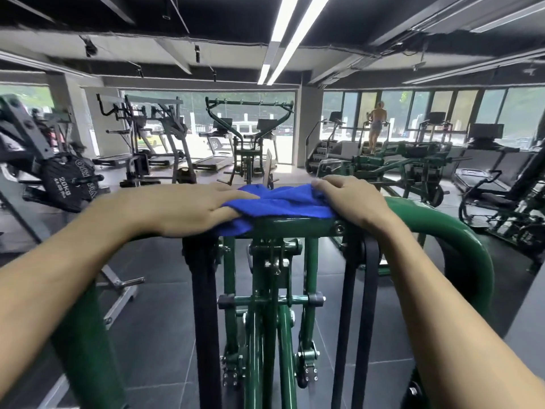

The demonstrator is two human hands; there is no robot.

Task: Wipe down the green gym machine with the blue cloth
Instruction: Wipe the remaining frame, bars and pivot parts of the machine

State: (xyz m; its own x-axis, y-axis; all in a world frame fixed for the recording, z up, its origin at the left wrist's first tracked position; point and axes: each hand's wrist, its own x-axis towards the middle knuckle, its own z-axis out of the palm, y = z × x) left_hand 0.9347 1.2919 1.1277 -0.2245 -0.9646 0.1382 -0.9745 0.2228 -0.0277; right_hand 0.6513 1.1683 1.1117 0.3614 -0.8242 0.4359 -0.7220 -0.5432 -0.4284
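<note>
The wiping step is under way at the centre of the frame: the blue cloth [277,202] is lying bunched on the top crossbar [295,227] of the green gym machine [265,335], with both hands on it. The left hand [182,208] is pressing down on the cloth's left end with fingers laid out flat and released. The right hand [351,202] is bearing on the right end, its fingers curling over the fabric and grasping it (the fingertips are digging into the folds). Judging by this, only the crossbar is getting attention. The next move is calling for sliding the cloth along the bar towards the curved green tube [460,231] at centre right, keeping pressure even so the bunch is not slipping off.
</note>
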